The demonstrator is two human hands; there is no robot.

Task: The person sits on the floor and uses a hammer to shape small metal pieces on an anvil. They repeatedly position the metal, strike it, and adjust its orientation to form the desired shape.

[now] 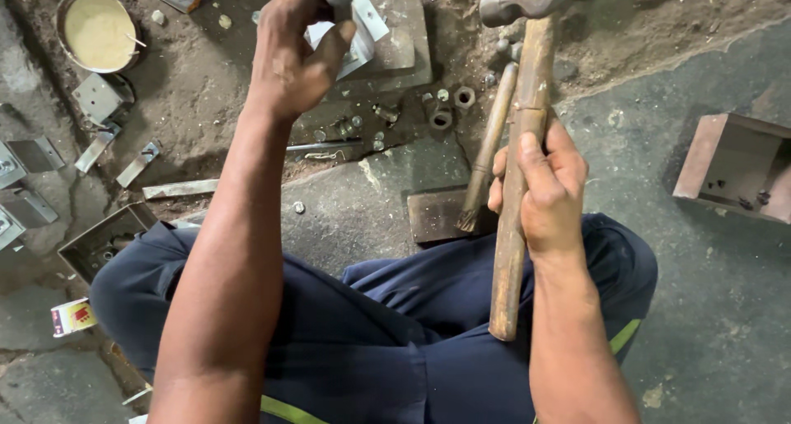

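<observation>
Right hand (544, 189) clenches a wooden-handled hammer (527, 78); left hand (297, 49) grasps a bent metal bracket (358, 37) at upper centre; a small red-and-white packet (72, 317) lies lower left.

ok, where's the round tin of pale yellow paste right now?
Head view, top left: the round tin of pale yellow paste sits on the dirty floor, left of the left hand, above the small grey metal brackets.

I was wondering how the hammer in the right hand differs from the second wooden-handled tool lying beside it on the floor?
The hammer is gripped by the right hand and raised off the floor; the second tool lies loose on the ground, untouched. The hammer's handle is thicker and longer, the second tool's slimmer and shorter. The hammer's metal head shows plainly at the top; the second tool's top end cannot be made out. Both have worn brown wooden handles and lie roughly parallel.
</observation>
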